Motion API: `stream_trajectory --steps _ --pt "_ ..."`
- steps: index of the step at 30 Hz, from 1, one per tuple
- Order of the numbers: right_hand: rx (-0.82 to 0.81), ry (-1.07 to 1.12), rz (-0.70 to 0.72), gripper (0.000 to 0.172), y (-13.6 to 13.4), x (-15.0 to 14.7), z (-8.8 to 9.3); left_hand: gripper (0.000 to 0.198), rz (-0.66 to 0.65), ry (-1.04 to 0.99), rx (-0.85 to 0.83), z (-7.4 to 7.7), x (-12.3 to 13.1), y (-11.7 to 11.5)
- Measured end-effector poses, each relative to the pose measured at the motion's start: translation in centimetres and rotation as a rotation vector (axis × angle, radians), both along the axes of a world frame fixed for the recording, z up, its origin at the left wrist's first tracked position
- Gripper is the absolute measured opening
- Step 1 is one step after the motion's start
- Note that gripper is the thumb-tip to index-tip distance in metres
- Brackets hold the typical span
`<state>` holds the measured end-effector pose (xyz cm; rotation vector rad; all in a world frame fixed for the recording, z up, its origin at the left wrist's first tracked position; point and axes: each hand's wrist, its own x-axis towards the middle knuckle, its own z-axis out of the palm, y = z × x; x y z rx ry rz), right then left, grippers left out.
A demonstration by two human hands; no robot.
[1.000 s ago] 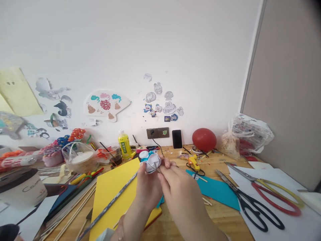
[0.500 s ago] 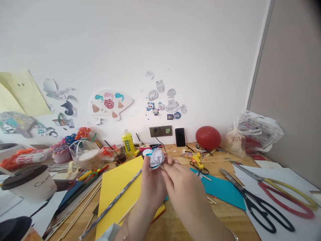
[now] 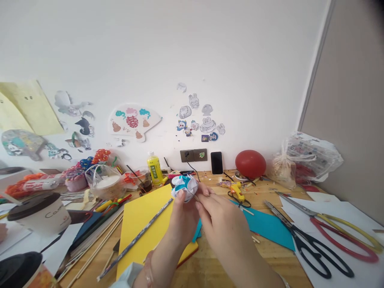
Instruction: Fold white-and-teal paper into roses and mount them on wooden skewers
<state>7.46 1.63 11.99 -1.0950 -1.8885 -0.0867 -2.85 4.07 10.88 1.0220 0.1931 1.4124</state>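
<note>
A white and blue folded paper flower (image 3: 188, 186) is held up over the middle of the table. My left hand (image 3: 183, 219) is closed round its near side, with the thumb pressed against the petals. At the flower's lower right, my right hand (image 3: 220, 216) has its fingers pinched together at the base. A thin dark line like a stem shows there, but most of it is hidden by the fingers. Below my left hand lies yellow card (image 3: 144, 224) with a patterned grey stick (image 3: 141, 234) across it.
To the right are blue card (image 3: 270, 230), black scissors (image 3: 312, 248), red-and-yellow-handled scissors (image 3: 339, 232) and a yellow glue gun (image 3: 237, 192). A red balloon (image 3: 251, 163), a phone (image 3: 217, 163) and a yellow bottle (image 3: 154, 168) stand along the wall. Lidded cups (image 3: 42, 218) and wooden sticks (image 3: 94, 252) are leftward.
The paper flower has turned in my hands, so more of its blue and white petals face me. Both hands keep their hold at nearly the same place.
</note>
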Motion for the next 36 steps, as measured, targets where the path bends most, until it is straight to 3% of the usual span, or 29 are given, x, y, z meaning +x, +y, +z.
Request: stream_trajectory --steps 8,12,16,30,36 --pt "0.109 0.044 0.055 0.029 0.2 0.1 0.1 0.036 0.076 0.103 0.021 0.4 -0.4 0.0" --pt "0.258 0.095 0.186 0.026 1.1 0.0 -0.4 0.037 0.145 0.145 0.055 1.1 -0.7 -0.1" --pt "0.283 0.172 0.264 0.025 2.0 0.0 -1.2 0.036 0.23 0.217 0.076 1.7 -1.0 -0.4" --pt "0.339 0.223 0.284 0.028 1.6 0.0 -1.2 0.046 0.312 0.283 0.017 1.2 -1.5 -1.1" --pt "0.352 0.223 0.298 0.025 1.2 0.1 -0.6 0.037 0.124 0.168 0.014 2.0 -1.2 -1.5"
